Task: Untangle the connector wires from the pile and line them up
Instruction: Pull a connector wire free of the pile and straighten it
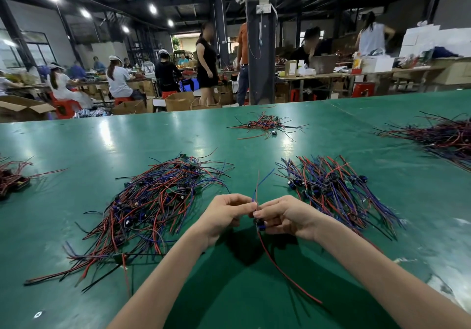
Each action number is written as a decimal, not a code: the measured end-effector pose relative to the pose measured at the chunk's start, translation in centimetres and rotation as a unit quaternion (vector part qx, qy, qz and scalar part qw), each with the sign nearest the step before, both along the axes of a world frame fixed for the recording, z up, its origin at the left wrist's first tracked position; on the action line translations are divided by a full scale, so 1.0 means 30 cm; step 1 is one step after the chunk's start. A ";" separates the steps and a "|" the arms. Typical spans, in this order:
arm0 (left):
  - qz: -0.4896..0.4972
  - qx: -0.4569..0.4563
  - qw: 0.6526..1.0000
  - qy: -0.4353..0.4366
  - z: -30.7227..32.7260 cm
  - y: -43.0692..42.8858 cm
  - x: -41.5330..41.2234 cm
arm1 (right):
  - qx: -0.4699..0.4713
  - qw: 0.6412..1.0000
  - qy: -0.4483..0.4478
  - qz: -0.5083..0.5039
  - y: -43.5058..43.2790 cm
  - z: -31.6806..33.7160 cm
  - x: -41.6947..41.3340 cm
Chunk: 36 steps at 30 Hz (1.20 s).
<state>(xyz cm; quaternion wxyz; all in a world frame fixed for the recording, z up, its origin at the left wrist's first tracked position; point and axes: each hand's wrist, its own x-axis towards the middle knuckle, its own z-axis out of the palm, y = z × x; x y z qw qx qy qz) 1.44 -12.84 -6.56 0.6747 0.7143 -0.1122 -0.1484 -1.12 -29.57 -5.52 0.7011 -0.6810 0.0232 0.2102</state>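
Close in, the left hand (224, 211) and right hand (283, 216) pinch one connector wire (263, 244) between them over the green table (76, 145), its red tail trailing near, while the tangled pile (153, 206) on the left looks mostly unsorted and a straighter bunch (336, 188) lies right.

On table (76, 145): tangled pile (153, 206) left, seemingly aligned bundle (334, 191) right.
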 end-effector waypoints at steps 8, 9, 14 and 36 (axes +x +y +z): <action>-0.007 -0.039 0.998 0.051 -0.001 0.005 0.003 | 0.026 0.999 -0.026 0.000 0.002 -0.003 -0.004; -0.015 -0.041 0.998 0.053 -0.002 0.007 0.003 | 0.028 0.999 -0.023 0.001 0.002 -0.005 -0.003; -0.030 -0.105 0.990 0.088 -0.003 0.006 0.004 | 0.049 0.999 0.003 0.016 0.005 -0.003 -0.008; 0.159 -0.130 0.976 -0.070 -0.054 -0.044 0.033 | 0.044 0.997 -0.016 -0.061 0.037 0.015 -0.014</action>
